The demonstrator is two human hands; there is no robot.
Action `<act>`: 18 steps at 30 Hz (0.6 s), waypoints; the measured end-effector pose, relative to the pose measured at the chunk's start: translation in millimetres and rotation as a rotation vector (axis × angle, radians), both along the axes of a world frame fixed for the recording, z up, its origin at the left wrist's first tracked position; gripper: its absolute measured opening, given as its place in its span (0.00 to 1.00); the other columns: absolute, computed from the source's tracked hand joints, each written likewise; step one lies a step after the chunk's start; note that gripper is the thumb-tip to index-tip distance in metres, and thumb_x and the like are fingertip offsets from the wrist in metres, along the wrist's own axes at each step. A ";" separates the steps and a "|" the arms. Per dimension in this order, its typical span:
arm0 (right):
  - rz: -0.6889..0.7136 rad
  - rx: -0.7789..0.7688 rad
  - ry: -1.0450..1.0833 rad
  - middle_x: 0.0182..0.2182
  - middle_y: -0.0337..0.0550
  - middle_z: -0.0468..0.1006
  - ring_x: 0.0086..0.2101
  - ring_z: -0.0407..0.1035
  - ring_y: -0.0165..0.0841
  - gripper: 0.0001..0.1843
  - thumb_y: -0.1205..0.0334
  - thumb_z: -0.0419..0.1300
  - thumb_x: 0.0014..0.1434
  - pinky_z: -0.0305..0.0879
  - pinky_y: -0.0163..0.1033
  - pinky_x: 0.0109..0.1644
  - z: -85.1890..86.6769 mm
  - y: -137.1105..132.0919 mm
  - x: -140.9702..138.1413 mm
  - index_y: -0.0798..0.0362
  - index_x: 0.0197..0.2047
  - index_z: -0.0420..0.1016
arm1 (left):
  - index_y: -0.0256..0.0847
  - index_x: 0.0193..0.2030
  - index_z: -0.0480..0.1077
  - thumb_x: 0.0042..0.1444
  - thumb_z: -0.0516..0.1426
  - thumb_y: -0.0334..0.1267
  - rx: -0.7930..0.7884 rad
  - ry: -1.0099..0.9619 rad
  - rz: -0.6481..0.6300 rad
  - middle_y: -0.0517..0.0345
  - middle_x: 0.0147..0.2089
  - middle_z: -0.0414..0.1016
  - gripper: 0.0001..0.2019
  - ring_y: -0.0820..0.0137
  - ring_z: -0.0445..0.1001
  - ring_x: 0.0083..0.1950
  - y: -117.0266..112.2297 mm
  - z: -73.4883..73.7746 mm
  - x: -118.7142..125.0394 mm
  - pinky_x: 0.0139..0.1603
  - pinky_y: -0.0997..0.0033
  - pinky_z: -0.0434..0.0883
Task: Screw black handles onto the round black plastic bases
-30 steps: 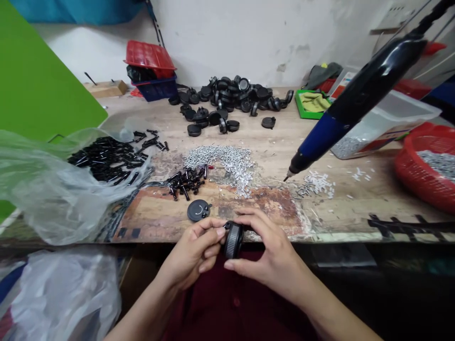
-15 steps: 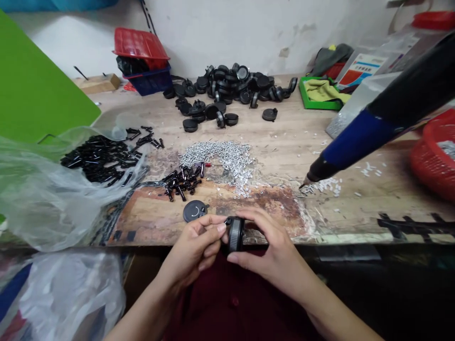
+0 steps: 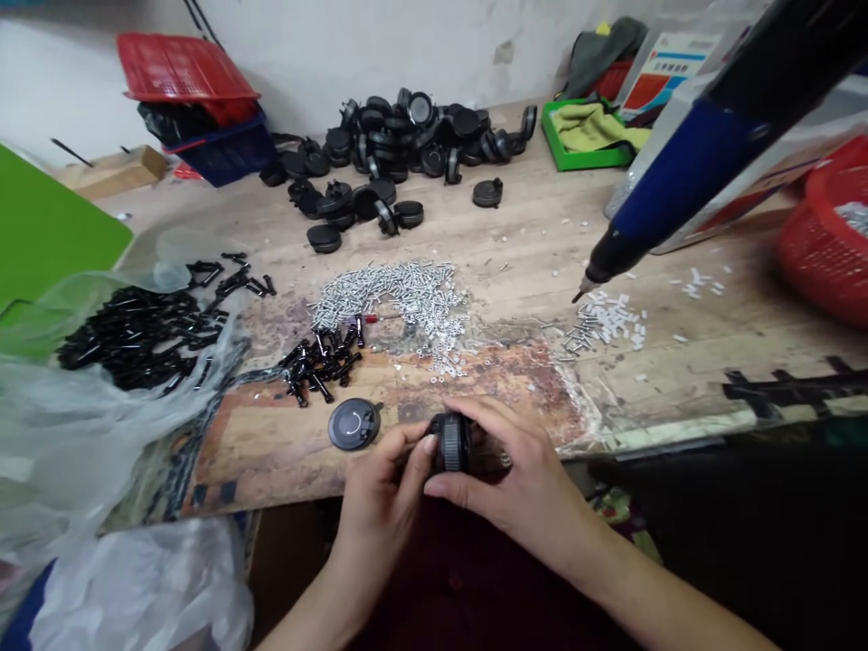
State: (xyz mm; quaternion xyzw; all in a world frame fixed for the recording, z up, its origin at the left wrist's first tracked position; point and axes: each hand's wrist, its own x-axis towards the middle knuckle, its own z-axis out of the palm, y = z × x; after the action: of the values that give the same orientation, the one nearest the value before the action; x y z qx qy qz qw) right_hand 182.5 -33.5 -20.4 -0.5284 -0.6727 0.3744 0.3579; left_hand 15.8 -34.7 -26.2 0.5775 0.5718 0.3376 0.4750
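Our left hand (image 3: 383,488) and right hand (image 3: 515,479) pinch a black wheel (image 3: 451,443), with a big pile of what look like done wheels (image 3: 420,136) and many screws (image 3: 386,294) left.

One black plastic wheel (image 3: 452,443): ribbed rim, standing on edge, gripped between left hand (image 3: 383,506) and right hand (image 3: 515,488). One flat round black cap (image 3: 353,423): pale ring on its face, small tab at the rim, lying flat just beyond the left hand.

One left hand (image 3: 383,488) and one right hand (image 3: 522,479) grip one ribbed black wheel (image 3: 451,443). One round black cap (image 3: 353,423) lies nearby.
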 end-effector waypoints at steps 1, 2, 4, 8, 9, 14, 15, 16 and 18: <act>0.011 -0.015 0.005 0.51 0.48 0.74 0.51 0.68 0.39 0.32 0.46 0.65 0.50 0.66 0.48 0.56 -0.6 0.1 0.5 0.50 0.55 0.67 | 0.41 0.43 0.73 0.59 0.55 0.38 0.034 0.053 -0.002 0.58 0.36 0.78 0.09 0.72 0.74 0.36 -0.4 -1.0 -0.3 0.38 0.76 0.69; 0.029 -0.033 0.012 0.52 0.48 0.72 0.53 0.67 0.40 0.33 0.45 0.64 0.51 0.65 0.49 0.57 -1.2 0.1 1.0 0.50 0.56 0.66 | 0.41 0.43 0.73 0.59 0.55 0.38 0.058 0.095 -0.002 0.59 0.35 0.78 0.09 0.72 0.74 0.35 -1.0 -1.8 -0.8 0.37 0.76 0.69; 0.078 -0.072 0.020 0.56 0.49 0.68 0.56 0.64 0.40 0.36 0.46 0.64 0.51 0.63 0.50 0.59 -2.6 0.0 2.2 0.49 0.60 0.62 | 0.41 0.43 0.72 0.59 0.55 0.38 0.086 0.147 0.001 0.60 0.32 0.77 0.08 0.73 0.74 0.32 -2.0 -3.1 -1.7 0.33 0.77 0.68; 0.115 -0.099 0.015 0.58 0.48 0.67 0.57 0.62 0.39 0.36 0.49 0.64 0.52 0.61 0.48 0.60 -4.3 -0.4 3.1 0.49 0.62 0.60 | 0.41 0.42 0.72 0.60 0.54 0.38 0.142 0.215 -0.006 0.62 0.29 0.76 0.08 0.75 0.72 0.28 -2.6 -2.7 -2.3 0.30 0.79 0.67; 0.111 -0.092 0.017 0.57 0.47 0.68 0.56 0.63 0.38 0.35 0.49 0.64 0.52 0.62 0.47 0.60 -4.1 -0.4 2.8 0.49 0.61 0.61 | 0.41 0.42 0.72 0.60 0.53 0.37 0.162 0.233 -0.010 0.62 0.30 0.76 0.08 0.75 0.73 0.28 -2.4 -2.1 -2.1 0.30 0.79 0.67; 0.113 -0.060 0.028 0.50 0.44 0.73 0.50 0.68 0.35 0.28 0.50 0.65 0.52 0.66 0.42 0.55 1.0 1.1 -0.7 0.49 0.54 0.66 | 0.41 0.41 0.72 0.59 0.54 0.35 0.212 0.276 -0.038 0.62 0.30 0.78 0.07 0.74 0.73 0.28 -2.1 1.1 -3.0 0.31 0.79 0.67; 0.116 -0.064 0.031 0.49 0.43 0.73 0.49 0.68 0.35 0.27 0.51 0.65 0.52 0.66 0.41 0.54 2.4 1.4 -1.5 0.49 0.53 0.66 | 0.41 0.41 0.72 0.59 0.54 0.35 0.219 0.275 -0.042 0.62 0.30 0.77 0.07 0.74 0.73 0.28 -2.4 1.3 -3.7 0.31 0.79 0.67; 0.118 -0.071 0.033 0.48 0.43 0.73 0.48 0.69 0.35 0.27 0.51 0.65 0.52 0.66 0.41 0.53 3.5 1.6 -2.3 0.49 0.53 0.67 | 0.41 0.41 0.72 0.59 0.54 0.35 0.222 0.272 -0.044 0.62 0.30 0.77 0.07 0.74 0.73 0.28 -2.7 1.4 -4.3 0.31 0.79 0.67; 0.118 -0.078 0.038 0.47 0.42 0.74 0.47 0.69 0.34 0.26 0.52 0.65 0.52 0.67 0.41 0.52 4.7 1.2 -3.7 0.49 0.52 0.67 | 0.41 0.41 0.72 0.59 0.53 0.35 0.220 0.258 -0.047 0.61 0.30 0.77 0.08 0.73 0.74 0.29 -3.3 1.4 -5.3 0.32 0.78 0.68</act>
State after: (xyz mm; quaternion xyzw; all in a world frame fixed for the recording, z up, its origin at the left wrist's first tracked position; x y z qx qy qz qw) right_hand 178.7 -32.2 -15.7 -0.4941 -0.6807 0.4309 0.3269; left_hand 10.5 -38.0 -24.9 0.6779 0.5738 0.3100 0.3392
